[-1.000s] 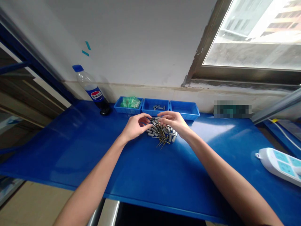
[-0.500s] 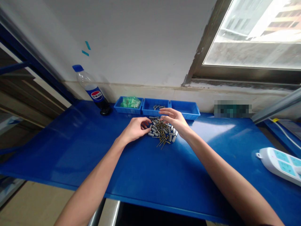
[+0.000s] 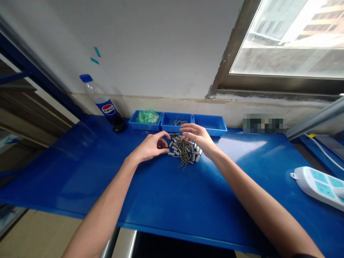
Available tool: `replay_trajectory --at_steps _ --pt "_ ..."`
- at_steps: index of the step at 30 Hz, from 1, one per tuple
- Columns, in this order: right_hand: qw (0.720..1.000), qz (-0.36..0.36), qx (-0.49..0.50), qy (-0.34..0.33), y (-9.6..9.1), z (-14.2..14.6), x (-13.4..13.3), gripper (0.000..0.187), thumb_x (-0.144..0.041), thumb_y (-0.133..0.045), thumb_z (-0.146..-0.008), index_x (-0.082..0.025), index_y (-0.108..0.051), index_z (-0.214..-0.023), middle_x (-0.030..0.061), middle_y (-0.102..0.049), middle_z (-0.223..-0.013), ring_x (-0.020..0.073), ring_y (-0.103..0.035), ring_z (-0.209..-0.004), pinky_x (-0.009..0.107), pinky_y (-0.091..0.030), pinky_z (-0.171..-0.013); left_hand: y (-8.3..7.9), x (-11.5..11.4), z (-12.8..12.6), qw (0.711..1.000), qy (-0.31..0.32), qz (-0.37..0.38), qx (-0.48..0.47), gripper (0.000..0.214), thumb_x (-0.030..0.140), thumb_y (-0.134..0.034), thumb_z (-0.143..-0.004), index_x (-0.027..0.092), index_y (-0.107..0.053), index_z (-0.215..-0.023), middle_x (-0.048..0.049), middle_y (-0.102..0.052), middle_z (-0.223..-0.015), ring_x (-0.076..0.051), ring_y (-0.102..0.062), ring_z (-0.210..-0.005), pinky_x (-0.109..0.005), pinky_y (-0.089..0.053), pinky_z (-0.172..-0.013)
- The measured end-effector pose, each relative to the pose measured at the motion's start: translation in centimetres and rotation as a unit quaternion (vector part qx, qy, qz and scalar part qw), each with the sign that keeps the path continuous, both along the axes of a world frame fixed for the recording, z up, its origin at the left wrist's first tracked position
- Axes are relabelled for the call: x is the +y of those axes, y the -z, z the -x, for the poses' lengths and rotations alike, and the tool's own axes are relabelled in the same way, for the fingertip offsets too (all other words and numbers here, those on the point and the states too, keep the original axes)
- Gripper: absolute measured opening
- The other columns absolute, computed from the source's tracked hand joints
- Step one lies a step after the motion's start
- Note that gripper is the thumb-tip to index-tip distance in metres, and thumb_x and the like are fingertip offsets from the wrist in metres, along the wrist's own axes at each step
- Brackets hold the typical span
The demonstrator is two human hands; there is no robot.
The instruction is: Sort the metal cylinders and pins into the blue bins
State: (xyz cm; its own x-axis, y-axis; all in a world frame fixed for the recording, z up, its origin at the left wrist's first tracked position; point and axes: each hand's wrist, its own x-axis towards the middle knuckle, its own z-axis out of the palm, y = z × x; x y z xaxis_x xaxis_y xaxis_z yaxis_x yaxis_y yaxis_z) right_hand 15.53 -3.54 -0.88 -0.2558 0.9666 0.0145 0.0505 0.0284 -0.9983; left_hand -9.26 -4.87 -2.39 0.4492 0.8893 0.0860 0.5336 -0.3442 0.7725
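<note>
Arching hands (image 3: 149, 147) (image 3: 198, 138) flanking parts pile (image 3: 184, 152)

The hands no longer meet: the left hand (image 3: 149, 147) now sits at the left edge of the pile of metal parts (image 3: 185, 151), the right hand (image 3: 198, 138) spread above.

Blue glossy table top (image 3: 166, 193), set against a white wall, front edge over bare floor.

Directly on it:
- Loose heap of small grey cylinders and thin brass pins (image 3: 184, 150), mid-table, just in front of the trays.
- Three shallow blue trays touching side by side along the wall: left tray (image 3: 145, 126) holds green pieces, middle tray (image 3: 168, 120) a few grey cylinders, right tray (image 3: 212, 123) shows only its floor.
- Cola bottle (image 3: 107, 106) with a blue cap, leaning, just left of the trays.
- White power strip (image 3: 317, 182) at the far right edge, well apart from the heap.
</note>
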Motion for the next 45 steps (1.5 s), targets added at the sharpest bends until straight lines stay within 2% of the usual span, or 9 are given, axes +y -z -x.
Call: replay_trajectory --at_steps 8,14,21,28,31,34,38,41,45 --pt "1.000 0.009 -0.001 -0.003 -0.1 0.0 -0.1 0.038 -0.032 -0.071 -0.081 -0.020 -0.071 -0.117 0.0122 -0.076 -0.122 0.0198 -0.074 -0.089 0.035 -0.056 -0.078 -0.8 -0.2 0.5 0.997 0.054 -0.024 0.043 0.030 0.026 -0.072 -0.085 0.024 -0.067 -0.115 -0.0027 -0.078 -0.094 -0.020 -0.075 -0.085 -0.030 -0.059 -0.078" --pt "1.000 0.004 -0.002 -0.010 0.3 -0.1 0.0 0.037 -0.032 -0.071 -0.083 -0.021 -0.071 -0.118 0.0106 -0.078 -0.117 0.0198 -0.074 -0.089 0.035 -0.056 -0.079 -0.2 0.3 0.7 0.998 0.020 -0.036 0.046 0.021 0.027 -0.068 -0.090 0.025 -0.067 -0.111 -0.0019 -0.077 -0.091 -0.019 -0.074 -0.082 -0.031 -0.059 -0.076" --pt "0.998 0.008 -0.039 -0.041 0.6 0.0 -0.1 0.036 -0.033 -0.074 -0.084 -0.021 -0.073 -0.118 0.0057 -0.079 -0.089 0.0179 -0.069 -0.073 0.032 -0.054 -0.068 -0.2 0.1 -0.9 0.986 -0.079 -0.021 -0.146 0.037 0.035 -0.077 -0.088 0.022 -0.065 -0.120 -0.0065 -0.079 -0.099 -0.023 -0.079 -0.093 -0.036 -0.063 -0.091" --pt "0.992 0.013 0.003 -0.127 0.7 0.1 -0.2 0.031 -0.043 -0.081 -0.082 -0.019 -0.079 -0.102 0.0066 -0.079 -0.087 0.0166 -0.070 -0.072 0.033 -0.057 -0.073 0.2 -0.6 -3.3 0.965 -0.094 0.014 -0.243 0.046 0.040 -0.087 -0.079 0.018 -0.065 -0.113 -0.0087 -0.079 -0.097 -0.023 -0.079 -0.089 -0.035 -0.066 -0.084" --pt "0.994 0.014 -0.017 -0.103 0.9 0.0 0.0 0.032 -0.043 -0.082 -0.080 -0.018 -0.080 -0.100 0.0062 -0.078 -0.081 0.0165 -0.069 -0.068 0.032 -0.056 -0.069 -0.1 -0.7 -2.9 0.978 -0.087 -0.010 -0.188 0.042 0.040 -0.085 -0.081 0.019 -0.067 -0.112 -0.0068 -0.079 -0.094 -0.021 -0.078 -0.084 -0.034 -0.065 -0.081" --pt "1.000 0.000 -0.022 -0.022 1.0 -0.1 0.3 0.034 -0.042 -0.081 -0.080 -0.017 -0.079 -0.103 0.0059 -0.077 -0.078 0.0187 -0.070 -0.070 0.035 -0.057 -0.071 -0.7 -0.5 -1.6 0.996 -0.031 -0.058 -0.062 0.027 0.037 -0.082 -0.082 0.020 -0.073 -0.100 -0.0042 -0.078 -0.089 -0.019 -0.075 -0.078 -0.031 -0.062 -0.076" --pt "0.997 -0.016 0.037 0.065 0.8 -0.2 0.6 0.049 -0.036 -0.077 -0.081 -0.019 -0.071 -0.127 0.0112 -0.079 -0.113 0.0235 -0.075 -0.100 0.040 -0.058 -0.091 -0.7 -0.1 0.0 0.995 0.051 -0.076 0.033 0.016 0.034 -0.080 -0.083 0.023 -0.080 -0.095 -0.0041 -0.080 -0.093 -0.020 -0.074 -0.084 -0.031 -0.059 -0.079" --pt "0.997 -0.003 0.048 0.067 0.6 -0.3 0.6 0.056 -0.033 -0.076 -0.080 -0.022 -0.066 -0.135 0.0126 -0.075 -0.127 0.0235 -0.075 -0.105 0.042 -0.058 -0.096 -0.4 0.1 0.3 0.994 0.071 -0.063 0.051 0.013 0.030 -0.076 -0.085 0.023 -0.082 -0.095 -0.0051 -0.081 -0.094 -0.021 -0.075 -0.084 -0.031 -0.058 -0.079" --pt "0.998 0.013 0.028 0.048 0.5 -0.2 0.4 0.041 -0.032 -0.072 -0.082 -0.021 -0.070 -0.121 0.0120 -0.076 -0.124 0.0213 -0.076 -0.094 0.040 -0.059 -0.089 -0.4 0.0 -0.2 0.993 0.083 -0.061 0.055 0.012 0.025 -0.075 -0.084 0.023 -0.082 -0.093 -0.0055 -0.080 -0.093 -0.021 -0.074 -0.083 -0.031 -0.057 -0.079"
